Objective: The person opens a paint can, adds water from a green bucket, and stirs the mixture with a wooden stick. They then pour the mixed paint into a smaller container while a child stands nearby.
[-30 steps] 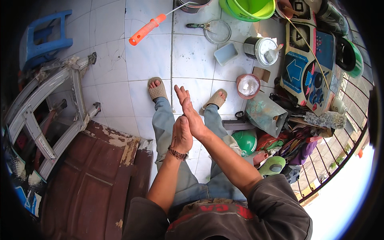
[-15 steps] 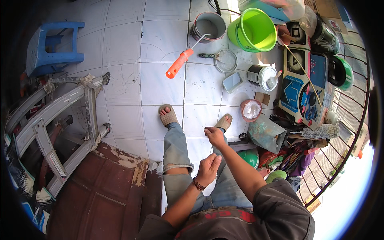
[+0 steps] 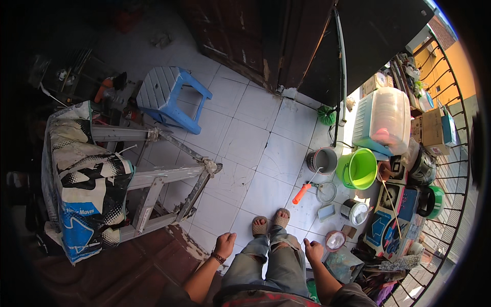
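My left hand [image 3: 224, 244], with a beaded bracelet at the wrist, hangs in the air left of my knees. Its fingers are curled in, and nothing shows in them. To the right of my knees is my right hand [image 3: 313, 250], also closed with no object visible. Closest to it is a small reddish bowl [image 3: 335, 240] of white paste on the tiles. Beyond that lie a pale rectangular tray [image 3: 326, 213], an open tub [image 3: 354, 211] of white material and a round lid [image 3: 326, 192]. An orange-handled roller [image 3: 302, 193] leans out of a grey-lined bucket [image 3: 322, 160].
A stepladder [image 3: 169, 176] draped with a printed sack [image 3: 84, 204] stands at left, a blue plastic stool [image 3: 171, 97] beyond it. At right are a green bucket [image 3: 359, 169], a clear-lidded storage box [image 3: 383, 120], cardboard boxes and a metal railing [image 3: 464, 176]. Dark doors [image 3: 240, 36] stand ahead.
My view has swung up and left, bringing the stool, doors and sack-covered ladder further into sight. My hands, earlier close together before me, are now apart on either side of my legs.
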`<act>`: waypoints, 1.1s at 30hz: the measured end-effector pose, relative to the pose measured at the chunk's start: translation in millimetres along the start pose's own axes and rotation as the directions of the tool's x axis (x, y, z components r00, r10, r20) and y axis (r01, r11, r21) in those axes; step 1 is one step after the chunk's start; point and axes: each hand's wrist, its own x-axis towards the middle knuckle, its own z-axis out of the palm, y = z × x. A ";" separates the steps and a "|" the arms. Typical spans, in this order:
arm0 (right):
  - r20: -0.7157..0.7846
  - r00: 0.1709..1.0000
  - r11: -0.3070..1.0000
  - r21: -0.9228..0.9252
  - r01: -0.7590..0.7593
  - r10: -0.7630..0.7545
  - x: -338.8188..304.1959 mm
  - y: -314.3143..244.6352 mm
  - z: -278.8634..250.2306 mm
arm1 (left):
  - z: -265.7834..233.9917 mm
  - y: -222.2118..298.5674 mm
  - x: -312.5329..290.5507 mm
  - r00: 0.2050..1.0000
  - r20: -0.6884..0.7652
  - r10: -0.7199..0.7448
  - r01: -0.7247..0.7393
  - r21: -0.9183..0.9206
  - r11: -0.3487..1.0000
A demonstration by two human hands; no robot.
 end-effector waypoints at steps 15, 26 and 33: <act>-0.076 0.960 0.889 0.363 0.279 -0.270 104.5 -354.0 -188.5 | -111.4 324.3 106.9 0.971 -0.116 0.210 -0.195 0.128 0.972; 0.028 0.768 0.765 0.119 0.633 -0.640 184.2 -644.7 -189.9 | -248.0 393.5 308.5 0.904 -0.385 0.187 -0.323 -0.328 0.888; 0.207 0.276 0.343 0.486 0.804 -0.939 72.8 -879.3 -200.1 | -350.5 480.6 418.5 0.896 -0.397 0.201 -0.389 -0.478 0.787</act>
